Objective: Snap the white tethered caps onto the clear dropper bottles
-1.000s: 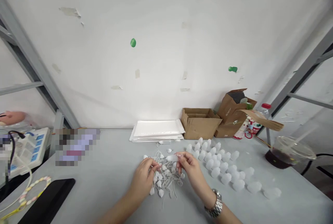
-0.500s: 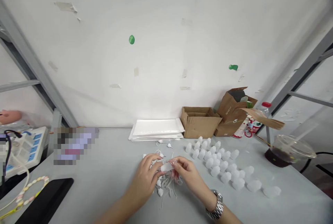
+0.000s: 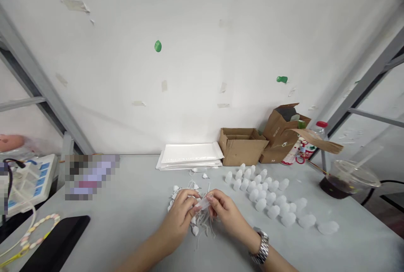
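Note:
A small translucent white piece [image 3: 203, 203] is held between both hands above the table. My left hand [image 3: 181, 213] pinches its left end, and the fingers of my right hand [image 3: 222, 209] close on its right end. Beneath and around the hands lies a tangled pile of white cords with small white tips [image 3: 195, 230]. To the right, several frosted white rounded pieces [image 3: 273, 212] stand or lie in loose rows. The exact shape of the held piece is partly hidden by the fingers.
Flat white packets [image 3: 191, 154] are stacked by the wall. An open cardboard box [image 3: 243, 153], a brown paper bag [image 3: 277, 137] and a plastic cup of dark drink [image 3: 336, 188] stand at the right. At the left lie a black object [image 3: 57, 242] and a beaded loop [image 3: 31, 232].
The held piece has tilted, its right end now higher. My left hand has shifted slightly, and the whole view has moved a little.

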Demonstrator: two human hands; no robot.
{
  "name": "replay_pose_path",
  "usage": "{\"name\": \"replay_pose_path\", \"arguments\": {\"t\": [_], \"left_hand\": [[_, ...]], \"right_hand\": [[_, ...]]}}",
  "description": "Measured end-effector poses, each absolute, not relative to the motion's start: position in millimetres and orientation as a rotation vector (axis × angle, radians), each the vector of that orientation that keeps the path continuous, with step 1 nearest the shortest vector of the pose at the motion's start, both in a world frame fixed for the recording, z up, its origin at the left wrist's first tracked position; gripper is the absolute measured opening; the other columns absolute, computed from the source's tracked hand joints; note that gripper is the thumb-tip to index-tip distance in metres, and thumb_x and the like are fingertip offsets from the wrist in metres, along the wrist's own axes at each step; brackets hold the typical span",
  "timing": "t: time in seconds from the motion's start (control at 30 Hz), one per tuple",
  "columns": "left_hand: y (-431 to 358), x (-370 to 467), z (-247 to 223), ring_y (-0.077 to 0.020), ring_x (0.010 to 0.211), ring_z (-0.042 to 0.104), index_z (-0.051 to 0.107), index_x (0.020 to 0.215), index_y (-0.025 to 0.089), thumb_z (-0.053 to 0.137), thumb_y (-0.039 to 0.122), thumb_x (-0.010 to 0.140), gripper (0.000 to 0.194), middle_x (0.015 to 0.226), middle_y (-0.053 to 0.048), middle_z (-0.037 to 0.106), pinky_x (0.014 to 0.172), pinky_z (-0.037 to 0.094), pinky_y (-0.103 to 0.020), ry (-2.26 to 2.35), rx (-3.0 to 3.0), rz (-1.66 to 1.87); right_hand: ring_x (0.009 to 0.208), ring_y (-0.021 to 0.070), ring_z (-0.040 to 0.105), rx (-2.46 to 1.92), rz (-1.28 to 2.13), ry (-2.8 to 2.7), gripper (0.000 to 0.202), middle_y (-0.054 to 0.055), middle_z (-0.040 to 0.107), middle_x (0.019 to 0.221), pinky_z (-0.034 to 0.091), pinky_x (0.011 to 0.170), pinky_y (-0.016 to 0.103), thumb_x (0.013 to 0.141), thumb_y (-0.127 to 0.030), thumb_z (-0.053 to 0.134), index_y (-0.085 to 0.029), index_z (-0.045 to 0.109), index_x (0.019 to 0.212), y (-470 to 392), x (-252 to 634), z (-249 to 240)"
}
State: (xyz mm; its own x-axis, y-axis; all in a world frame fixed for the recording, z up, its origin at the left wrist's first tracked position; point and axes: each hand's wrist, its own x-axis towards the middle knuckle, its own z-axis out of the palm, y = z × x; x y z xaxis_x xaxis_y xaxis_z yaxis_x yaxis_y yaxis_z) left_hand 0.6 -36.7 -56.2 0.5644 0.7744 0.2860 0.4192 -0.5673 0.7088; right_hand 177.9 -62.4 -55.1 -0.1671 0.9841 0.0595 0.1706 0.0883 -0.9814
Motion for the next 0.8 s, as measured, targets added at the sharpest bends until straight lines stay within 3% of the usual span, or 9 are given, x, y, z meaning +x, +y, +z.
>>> {"name": "replay_pose_path", "arguments": {"t": [0.13, 0.23, 0.4, 0.47, 0.6, 0.8], "left_hand": [[-32, 1, -58, -0.0194, 0.097, 0.052, 0.056, 0.076, 0.021, 0.028, 0.028, 0.091, 0.033, 0.1, -0.006, 0.055, 0.086, 0.044, -0.038, 1.001, 2.124, 0.827], [-32, 0, -58, -0.0202, 0.094, 0.053, 0.056, 0.077, 0.021, 0.03, 0.027, 0.09, 0.03, 0.099, -0.006, 0.056, 0.083, 0.045, -0.037, 1.064, 2.182, 0.903], [-36, -1, -56, -0.0221, 0.095, 0.051, 0.056, 0.081, 0.021, 0.037, 0.022, 0.087, 0.02, 0.101, -0.008, 0.056, 0.081, 0.045, -0.038, 1.08, 2.408, 0.997], [-37, -1, -56, -0.0218, 0.095, 0.05, 0.055, 0.076, 0.02, 0.034, 0.022, 0.089, 0.025, 0.102, -0.008, 0.055, 0.079, 0.046, -0.038, 1.112, 2.411, 0.99], [-37, 0, -58, -0.0217, 0.094, 0.05, 0.056, 0.072, 0.021, 0.032, 0.025, 0.09, 0.031, 0.106, -0.008, 0.053, 0.079, 0.048, -0.04, 1.179, 2.361, 0.974], [-38, -1, -61, -0.0236, 0.1, 0.048, 0.058, 0.082, 0.022, 0.037, 0.03, 0.089, 0.024, 0.12, -0.008, 0.047, 0.086, 0.045, -0.045, 1.21, 2.307, 1.044]], "right_hand": [[0.066, 0.0128, 0.049, -1.144, 1.137, -1.578, 0.028, -0.001, 0.053, 0.071, 0.04, 0.063, 0.024, 0.085, -0.044, 0.048, -0.021, 0.059, 0.097, -65, 183, -45], [0.078, 0.0151, 0.052, -1.131, 1.108, -1.598, 0.028, 0.003, 0.058, 0.088, 0.041, 0.073, 0.027, 0.084, -0.044, 0.05, -0.022, 0.061, 0.098, -64, 186, -41], [0.052, 0.0122, 0.049, -1.246, 1.211, -1.546, 0.041, -0.002, 0.053, 0.058, 0.041, 0.054, 0.025, 0.087, -0.05, 0.038, -0.017, 0.062, 0.087, -61, 183, -49], [0.057, 0.0128, 0.05, -1.26, 1.127, -1.587, 0.034, -0.001, 0.054, 0.062, 0.042, 0.058, 0.025, 0.086, -0.047, 0.044, -0.017, 0.061, 0.087, -63, 182, -51], [0.079, 0.0155, 0.053, -1.23, 0.954, -1.615, 0.026, 0.003, 0.059, 0.089, 0.043, 0.075, 0.028, 0.082, -0.04, 0.055, -0.02, 0.059, 0.098, -66, 181, -47], [0.064, 0.015, 0.055, -1.255, 1.111, -1.578, 0.032, 0.001, 0.06, 0.07, 0.045, 0.064, 0.028, 0.089, -0.041, 0.041, -0.02, 0.061, 0.104, -64, 179, -47]]}}
